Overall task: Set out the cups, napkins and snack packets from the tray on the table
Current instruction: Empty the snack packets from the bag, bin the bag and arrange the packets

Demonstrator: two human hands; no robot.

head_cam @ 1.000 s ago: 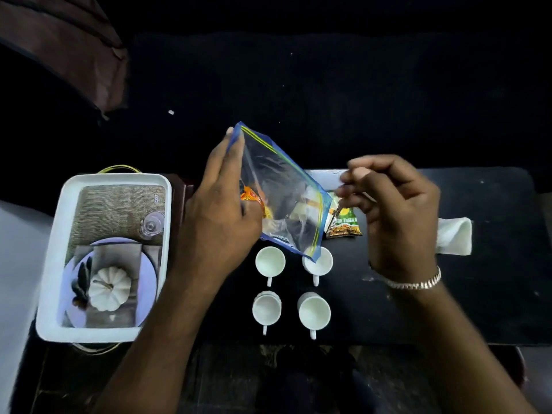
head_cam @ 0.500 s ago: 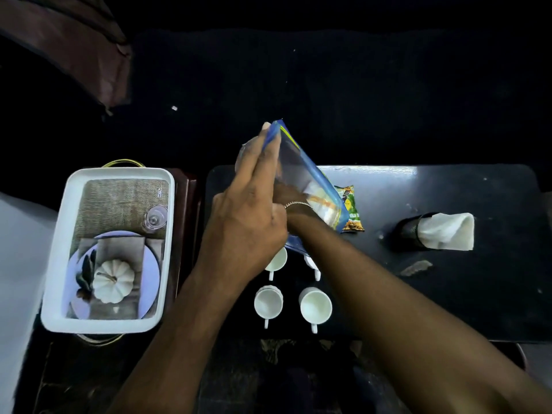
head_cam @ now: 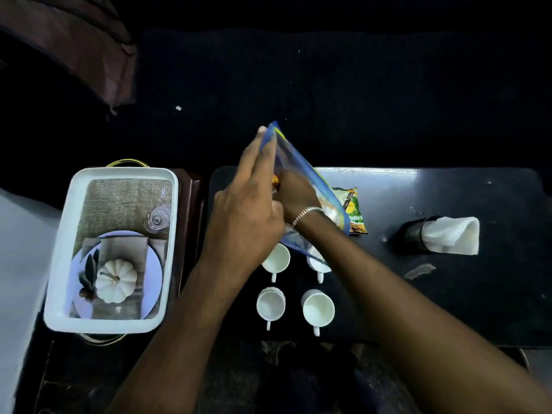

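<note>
My left hand (head_cam: 245,216) holds a clear zip bag with a blue rim (head_cam: 301,165) up over the black table (head_cam: 448,294). My right hand (head_cam: 295,195) is pushed inside the bag's mouth, next to an orange packet (head_cam: 276,181); its fingers are hidden. A green snack packet (head_cam: 354,212) lies on the table just right of the bag. Several white cups stand below the bag: two near ones (head_cam: 270,304) (head_cam: 318,309) and two far ones (head_cam: 277,259) (head_cam: 319,264) partly under the bag. A white napkin (head_cam: 451,234) pokes out of a black holder (head_cam: 413,231).
A white tray (head_cam: 65,240) with a printed picture on its floor rests on a stand left of the table. Dark floor lies beyond the table's far edge. A brown cushion (head_cam: 74,46) sits at the top left.
My right hand, free beside the bag a second ago, has gone into the bag's mouth. My left hand has kept hold of the bag, tipping it more upright.
</note>
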